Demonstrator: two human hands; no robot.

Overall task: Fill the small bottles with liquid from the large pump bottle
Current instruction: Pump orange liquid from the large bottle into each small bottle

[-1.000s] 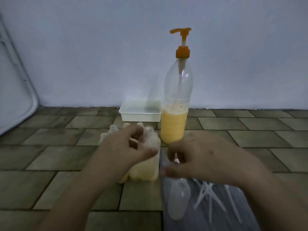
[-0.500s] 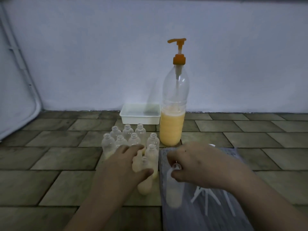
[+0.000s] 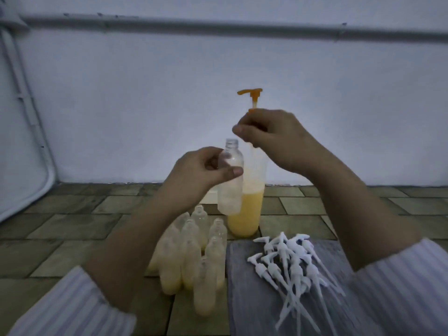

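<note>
Nearest, low in view: two striped sleeves (image 3: 72,309), forearms rising from them toward the middle. Between the forearms, on the tiled floor (image 3: 48,241), a huddle of small bottles (image 3: 194,253), most showing pale yellow liquid, necks open, no caps on. Just right of them, on a grey mat (image 3: 244,299), a heap of white pump caps (image 3: 291,260) with long dip tubes, tangled together.

Higher and farther, the left hand (image 3: 194,173), fingers and thumb wrapped round the shoulder of an empty small bottle (image 3: 230,180), held upright in the air, mouth open, in front of the large pump bottle (image 3: 246,209). Clear thin plastic, probably very light and easily dented; likely slick if wet with liquid. Best held round the upper body as now, firmly but without squeezing, since a squeezed wall would push liquid out once filled. Little weight now, more after filling, so a steady wrist needed.

Beyond it, the right hand (image 3: 269,139), raised above the small bottle's mouth, fingers curled and pinched together near the base of the orange pump head (image 3: 251,93). Whether anything sits in that pinch: cannot tell, hidden by the fingers. Spout pointing left, above and a little right of the open neck.

Farthest, the large pump bottle standing on the floor near the wall (image 3: 145,93), roughly a third full of yellow liquid; tall and top-light, so likely to rock under a hard press unless steadied.
</note>
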